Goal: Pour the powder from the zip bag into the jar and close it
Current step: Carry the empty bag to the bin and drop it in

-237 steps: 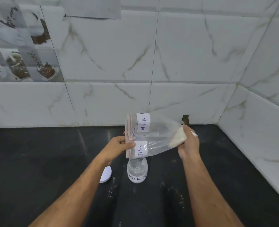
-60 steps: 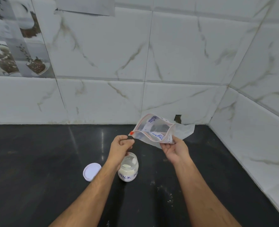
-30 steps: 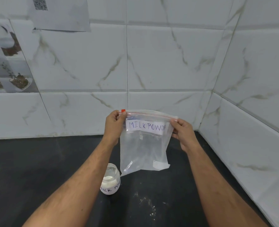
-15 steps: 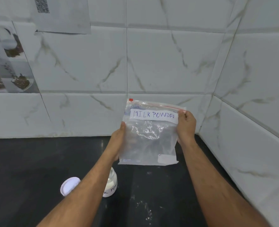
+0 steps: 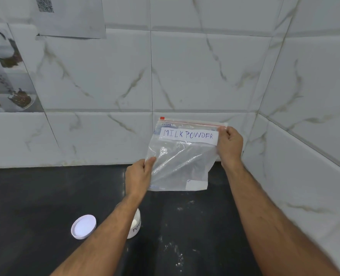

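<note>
A clear zip bag labelled MILK POWDER hangs upright above the black counter, looking empty, its red zip strip along the top. My right hand pinches its top right corner. My left hand grips the bag's lower left edge. A small glass jar with white powder inside stands on the counter, mostly hidden behind my left forearm. Its white lid lies flat on the counter to the jar's left, off the jar.
The black counter meets white marble-tile walls at the back and on the right, forming a corner behind the bag. Spilled powder specks dot the counter right of the jar. A paper sheet hangs on the back wall.
The powder went from the bag into the jar. The bag was then turned upright, and my left hand slid from its top left corner down to its lower left edge.
</note>
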The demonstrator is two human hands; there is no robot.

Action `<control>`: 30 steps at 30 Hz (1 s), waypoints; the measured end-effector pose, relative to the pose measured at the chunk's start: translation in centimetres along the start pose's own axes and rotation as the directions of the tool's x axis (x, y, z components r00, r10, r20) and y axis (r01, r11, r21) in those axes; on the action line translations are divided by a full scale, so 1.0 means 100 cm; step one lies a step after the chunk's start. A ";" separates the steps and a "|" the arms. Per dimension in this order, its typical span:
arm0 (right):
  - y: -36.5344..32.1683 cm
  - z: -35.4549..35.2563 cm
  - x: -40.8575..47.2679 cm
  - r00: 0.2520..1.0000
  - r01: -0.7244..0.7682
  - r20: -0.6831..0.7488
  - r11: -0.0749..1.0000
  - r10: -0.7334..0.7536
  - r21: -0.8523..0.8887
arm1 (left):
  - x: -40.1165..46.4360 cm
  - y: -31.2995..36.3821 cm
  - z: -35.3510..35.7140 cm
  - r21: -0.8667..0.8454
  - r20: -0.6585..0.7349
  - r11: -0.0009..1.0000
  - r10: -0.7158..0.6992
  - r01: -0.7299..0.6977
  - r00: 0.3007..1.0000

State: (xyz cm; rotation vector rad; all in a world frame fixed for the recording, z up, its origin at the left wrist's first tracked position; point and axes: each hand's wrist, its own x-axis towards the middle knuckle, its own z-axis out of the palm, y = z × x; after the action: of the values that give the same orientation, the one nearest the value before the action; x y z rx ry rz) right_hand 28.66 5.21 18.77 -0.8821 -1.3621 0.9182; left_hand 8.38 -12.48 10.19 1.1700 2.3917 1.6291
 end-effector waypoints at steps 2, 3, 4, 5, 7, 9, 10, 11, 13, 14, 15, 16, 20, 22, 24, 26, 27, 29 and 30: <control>-0.001 0.000 0.002 1.000 0.021 0.001 1.000 -0.021 0.005 | 0.004 0.002 0.001 -0.048 0.037 0.998 -0.036 0.038 0.999; -0.002 0.000 0.002 1.000 -0.003 0.001 1.000 0.003 0.020 | 0.005 0.003 0.001 -0.097 0.079 0.993 -0.066 0.074 0.995; -0.001 0.001 0.002 0.999 -0.045 0.001 0.998 0.045 0.038 | 0.005 0.004 0.002 -0.158 0.138 0.980 -0.097 0.118 0.986; 0.001 0.000 0.001 0.995 -0.100 0.008 0.994 0.100 0.051 | 0.004 0.004 0.004 -0.221 0.201 0.961 -0.125 0.169 0.972; 0.011 -0.007 -0.002 0.953 -0.291 0.113 0.954 0.282 0.071 | -0.002 0.003 0.009 -0.303 0.277 0.917 -0.177 0.260 0.944; 0.030 -0.019 -0.010 0.826 -0.517 0.315 0.851 0.467 0.096 | -0.015 0.000 0.019 -0.294 0.268 0.910 -0.217 0.294 0.939; 0.042 -0.025 -0.017 0.758 -0.595 0.381 0.800 0.529 0.072 | -0.023 -0.002 0.025 -0.265 0.249 0.916 -0.236 0.300 0.939; 0.055 -0.032 -0.025 0.705 -0.642 0.417 0.766 0.573 0.032 | -0.031 -0.005 0.031 -0.225 0.233 0.925 -0.254 0.306 0.939; 0.082 -0.045 -0.043 0.659 -0.687 0.398 0.726 0.638 -0.027 | -0.050 -0.011 0.043 -0.111 0.229 0.938 -0.299 0.330 0.926; 0.093 -0.050 -0.050 0.653 -0.698 0.372 0.714 0.660 -0.041 | -0.060 -0.014 0.047 -0.053 0.242 0.939 -0.318 0.339 0.917; 0.103 -0.058 -0.059 0.641 -0.711 0.357 0.701 0.679 -0.054 | -0.071 -0.018 0.051 0.005 0.266 0.938 -0.335 0.346 0.904; 0.111 -0.065 -0.066 0.625 -0.722 0.352 0.688 0.697 -0.080 | -0.081 -0.021 0.055 0.064 0.290 0.935 -0.351 0.348 0.890; 0.135 -0.087 -0.095 0.566 -0.722 0.304 0.639 0.766 -0.266 | -0.112 -0.033 0.062 0.271 0.342 0.895 -0.434 0.355 0.833; 0.141 -0.092 -0.106 0.541 -0.734 0.273 0.605 0.796 -0.308 | -0.119 -0.033 0.065 0.344 0.313 0.886 -0.420 0.310 0.852; 0.143 -0.093 -0.113 0.545 -0.747 0.247 0.598 0.801 -0.292 | -0.124 -0.033 0.067 0.406 0.274 0.876 -0.387 0.259 0.880; 0.144 -0.095 -0.118 0.567 -0.744 0.232 0.613 0.790 -0.267 | -0.124 -0.036 0.070 0.410 0.298 0.862 -0.434 0.296 0.850; 0.144 -0.096 -0.119 0.573 -0.741 0.245 0.622 0.782 -0.254 | -0.122 -0.038 0.071 0.375 0.324 0.850 -0.493 0.369 0.807; 0.143 -0.099 -0.121 0.567 -0.748 0.285 0.628 0.773 -0.214 | -0.116 -0.042 0.069 0.312 0.362 0.796 -0.605 0.519 0.709; 0.143 -0.099 -0.122 0.564 -0.755 0.298 0.627 0.770 -0.191 | -0.112 -0.044 0.067 0.311 0.379 0.772 -0.635 0.554 0.673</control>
State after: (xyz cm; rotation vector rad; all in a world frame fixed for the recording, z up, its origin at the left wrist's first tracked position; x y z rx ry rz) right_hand 38.21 -0.14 0.60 -1.4490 -1.2830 1.8090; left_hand 16.66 -14.50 -0.67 0.5666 2.2539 0.8297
